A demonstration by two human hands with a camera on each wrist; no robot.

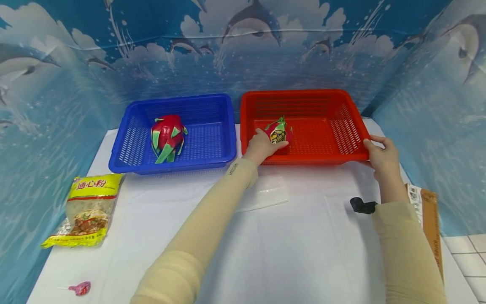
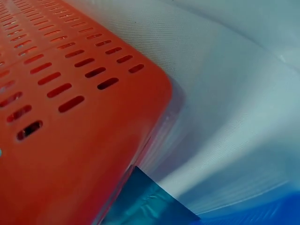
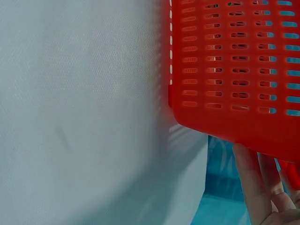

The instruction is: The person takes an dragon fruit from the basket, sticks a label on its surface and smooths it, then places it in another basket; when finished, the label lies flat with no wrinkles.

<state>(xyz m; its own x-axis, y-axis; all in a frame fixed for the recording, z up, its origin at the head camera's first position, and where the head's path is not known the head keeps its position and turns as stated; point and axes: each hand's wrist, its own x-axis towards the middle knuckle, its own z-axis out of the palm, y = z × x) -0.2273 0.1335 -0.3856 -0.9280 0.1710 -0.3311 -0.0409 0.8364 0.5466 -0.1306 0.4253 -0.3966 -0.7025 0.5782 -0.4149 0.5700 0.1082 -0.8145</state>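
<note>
In the head view, a pink dragon fruit (image 1: 287, 131) with green scale tips and a black-and-yellow label lies at the left of the red basket (image 1: 315, 158). My left hand (image 1: 261, 147) reaches over the near rim and holds this fruit, thumb across its near side; some fingers are hidden. At the basket's right end, my right hand (image 1: 383, 158) grips the rim near the front corner. The right wrist view shows its fingers (image 3: 251, 178) against the red plastic. Another dragon fruit (image 1: 168, 131) lies in the blue basket (image 1: 172, 166) to the left.
A yellow macaroni bag (image 1: 91, 211) and a wrapped lollipop (image 1: 81, 288) lie at the left of the white table. Below the red basket is a clear plastic sheet (image 1: 265, 196). An orange-brown carton (image 1: 430, 223) stands beside my right forearm. Dolphin-print curtain (image 1: 243, 55) hangs behind.
</note>
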